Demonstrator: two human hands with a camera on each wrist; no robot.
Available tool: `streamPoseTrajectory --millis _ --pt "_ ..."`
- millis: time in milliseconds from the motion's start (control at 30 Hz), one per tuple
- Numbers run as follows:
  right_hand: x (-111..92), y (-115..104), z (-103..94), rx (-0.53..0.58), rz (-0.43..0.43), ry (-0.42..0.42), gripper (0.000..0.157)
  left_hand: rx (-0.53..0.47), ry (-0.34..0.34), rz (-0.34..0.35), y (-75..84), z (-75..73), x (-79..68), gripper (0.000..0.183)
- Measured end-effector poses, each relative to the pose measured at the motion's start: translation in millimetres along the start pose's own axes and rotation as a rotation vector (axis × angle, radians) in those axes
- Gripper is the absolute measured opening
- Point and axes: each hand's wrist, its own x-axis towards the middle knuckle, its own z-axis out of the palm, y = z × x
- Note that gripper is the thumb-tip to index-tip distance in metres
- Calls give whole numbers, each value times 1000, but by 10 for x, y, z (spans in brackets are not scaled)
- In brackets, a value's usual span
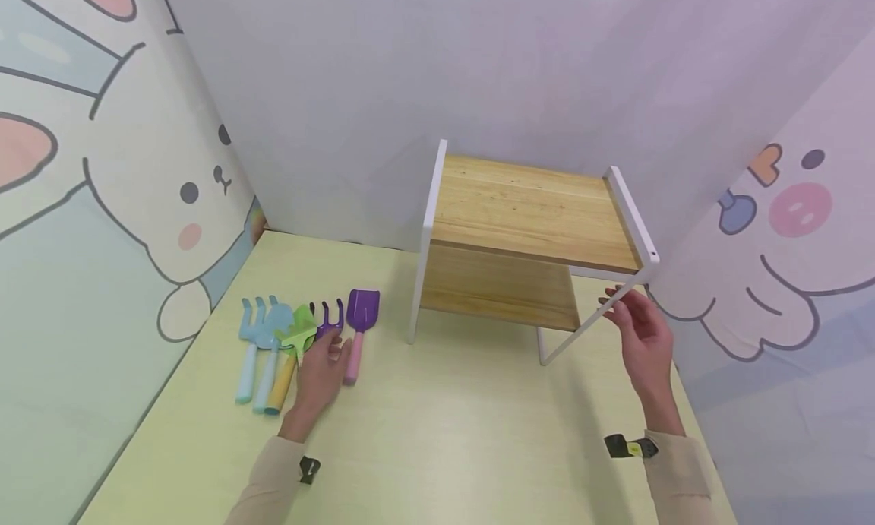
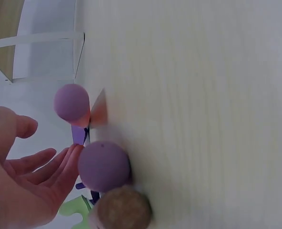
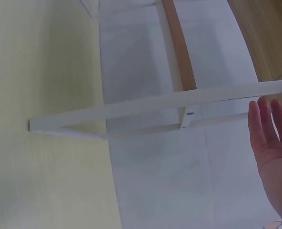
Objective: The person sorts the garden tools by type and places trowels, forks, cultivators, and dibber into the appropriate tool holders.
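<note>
Left hand [image 1: 321,373] over the tool row, thumb and fingers parted, fingers loosely extended near the purple fork [image 1: 330,326], nothing gripped; contact unclear. Fork lies toward the left edge of the worktop [image 1: 444,449], between the purple shovel [image 1: 363,311] with pink handle and the green tool [image 1: 298,329]; light-blue rake [image 1: 254,324] and light-blue shovel [image 1: 276,324] lie nearest that edge. Two-tier shelf [image 1: 526,210], white-framed, stands toward back edge. Right hand [image 1: 645,343] at its right side frame, fingers lightly bent, ungripped; touch cannot be told.
</note>
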Motion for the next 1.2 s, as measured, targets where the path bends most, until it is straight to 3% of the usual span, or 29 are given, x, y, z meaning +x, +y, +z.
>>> streamPoseTrajectory --millis 200,467,733,967,1200 --pt "17 -37 21 34 29 -2 34 36 -41 -47 41 69 -19 45" --pt "42 -59 42 88 2 -44 30 38 -71 -55 105 98 -35 45" --pt "52 -58 37 58 -12 -69 23 41 -101 -53 79 129 -14 44" --pt "45 -40 23 37 2 -51 24 -17 -129 -94 71 105 4 39" --pt "41 -26 20 -2 27 -24 24 -102 -206 -169 78 61 21 44"
